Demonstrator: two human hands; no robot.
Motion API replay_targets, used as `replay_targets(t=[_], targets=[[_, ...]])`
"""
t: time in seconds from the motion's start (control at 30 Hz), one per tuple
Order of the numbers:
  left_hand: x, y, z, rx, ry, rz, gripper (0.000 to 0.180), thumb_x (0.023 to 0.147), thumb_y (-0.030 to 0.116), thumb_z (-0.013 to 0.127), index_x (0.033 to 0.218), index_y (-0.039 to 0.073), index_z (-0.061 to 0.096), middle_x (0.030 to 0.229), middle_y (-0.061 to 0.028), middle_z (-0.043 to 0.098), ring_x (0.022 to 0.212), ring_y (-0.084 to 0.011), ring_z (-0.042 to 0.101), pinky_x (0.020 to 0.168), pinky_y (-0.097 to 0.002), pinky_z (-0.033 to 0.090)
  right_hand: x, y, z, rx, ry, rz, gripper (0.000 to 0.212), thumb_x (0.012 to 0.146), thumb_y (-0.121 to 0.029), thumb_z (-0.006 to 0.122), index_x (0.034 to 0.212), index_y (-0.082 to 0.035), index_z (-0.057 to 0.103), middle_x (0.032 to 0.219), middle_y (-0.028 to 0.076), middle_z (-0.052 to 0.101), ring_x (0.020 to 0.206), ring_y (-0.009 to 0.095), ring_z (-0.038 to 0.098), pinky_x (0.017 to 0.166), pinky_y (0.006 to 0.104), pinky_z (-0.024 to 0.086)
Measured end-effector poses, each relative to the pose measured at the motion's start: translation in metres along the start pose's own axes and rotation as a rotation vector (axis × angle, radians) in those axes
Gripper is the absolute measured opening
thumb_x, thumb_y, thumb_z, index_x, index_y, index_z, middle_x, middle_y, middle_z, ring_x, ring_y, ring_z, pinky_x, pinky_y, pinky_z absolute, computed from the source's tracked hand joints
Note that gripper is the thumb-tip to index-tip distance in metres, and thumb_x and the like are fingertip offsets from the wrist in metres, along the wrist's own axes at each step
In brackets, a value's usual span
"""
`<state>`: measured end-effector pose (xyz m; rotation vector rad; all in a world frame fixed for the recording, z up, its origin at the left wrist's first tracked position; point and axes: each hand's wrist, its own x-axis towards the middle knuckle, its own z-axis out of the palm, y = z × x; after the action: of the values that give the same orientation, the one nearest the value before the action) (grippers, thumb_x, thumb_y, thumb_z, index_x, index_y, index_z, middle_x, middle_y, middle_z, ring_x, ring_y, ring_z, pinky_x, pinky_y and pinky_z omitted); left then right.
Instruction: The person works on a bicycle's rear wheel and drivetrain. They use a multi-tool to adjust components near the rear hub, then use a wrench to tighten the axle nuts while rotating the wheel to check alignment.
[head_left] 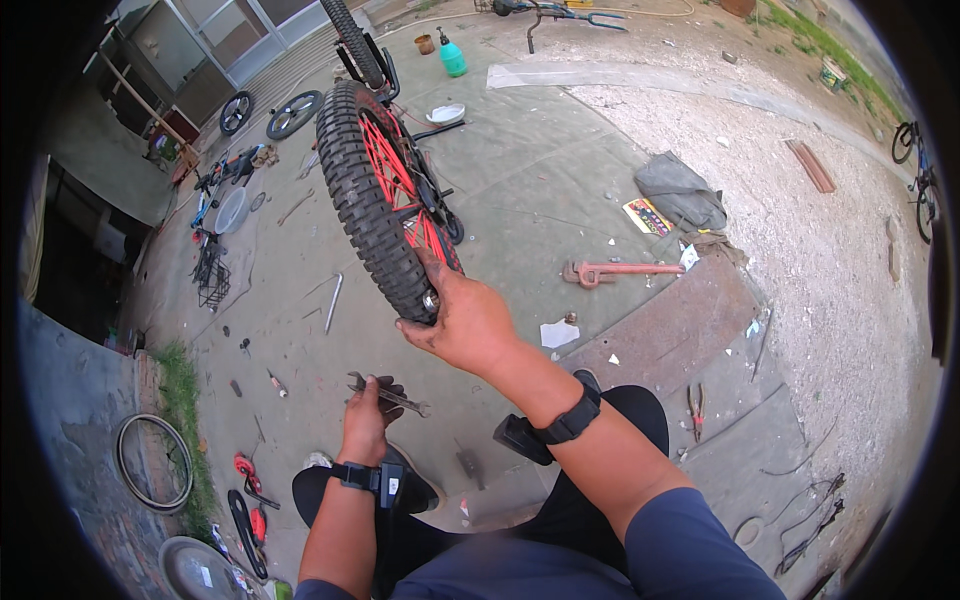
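Observation:
A bicycle wheel with a knobby black tyre (362, 200) and red spokes stands upright before me, part of a bike that stretches away behind it. My right hand (462, 315) grips the near end of this tyre, thumb on one side and fingers on the other. A small shiny metal piece (431, 300) shows at the tyre beside that hand; I cannot tell what it is. Lower and to the left, my left hand (368, 415) is closed around a double-ended open wrench (402, 401), both of whose ends stick out.
A red pipe wrench (625, 270) lies right of the wheel, near a rusty metal plate (670, 325). Pliers (696, 410) rest at my right. Grey cloth (680, 190), a green spray bottle (452, 55) and a metal rod (334, 302) are farther off. Several bike parts line the left side.

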<state>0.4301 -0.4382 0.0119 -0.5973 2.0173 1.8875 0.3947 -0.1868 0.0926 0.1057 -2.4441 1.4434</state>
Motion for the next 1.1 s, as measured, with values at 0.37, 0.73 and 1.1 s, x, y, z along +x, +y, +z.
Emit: replay_targets(t=[0.37,0.73,1.1], targets=[[0.003,-0.006,0.002,-0.003,0.013,-0.007,0.040,0.107,0.039,0.044,0.114,0.005,0.064,0.103,-0.0098,0.071,0.093,-0.0198,0.067,0.080,-0.0347,0.053,0.002,0.011,-0.013,0.037,-0.065,-0.081,0.092,0.074,-0.031,0.083,0.152,-0.013,0.039,0.083,0.016,0.068,0.075,0.036,0.068,0.066,0.0436,0.053],[0.011,-0.019,-0.006,-0.002,0.056,-0.026,0.035,0.107,0.035,0.047,0.109,0.005,0.064,0.085,-0.0051,0.066,0.077,-0.0159,0.064,0.071,-0.0324,0.052,0.005,0.018,-0.001,0.280,-0.133,-0.044,0.092,0.076,-0.018,0.086,0.152,0.000,0.036,0.111,0.014,0.068,0.094,0.015,0.065,0.081,0.0302,0.054],[0.050,0.063,0.016,-0.110,-0.053,0.139,0.019,0.099,0.024,0.065,0.100,0.006,0.060,0.073,0.0009,0.053,0.054,-0.0064,0.043,0.047,-0.0231,0.036,0.009,0.001,0.003,0.354,-0.148,0.116,0.092,0.071,-0.018,0.091,0.144,0.010,0.042,0.126,0.018,0.062,0.110,0.020,0.062,0.093,0.0322,0.052]])
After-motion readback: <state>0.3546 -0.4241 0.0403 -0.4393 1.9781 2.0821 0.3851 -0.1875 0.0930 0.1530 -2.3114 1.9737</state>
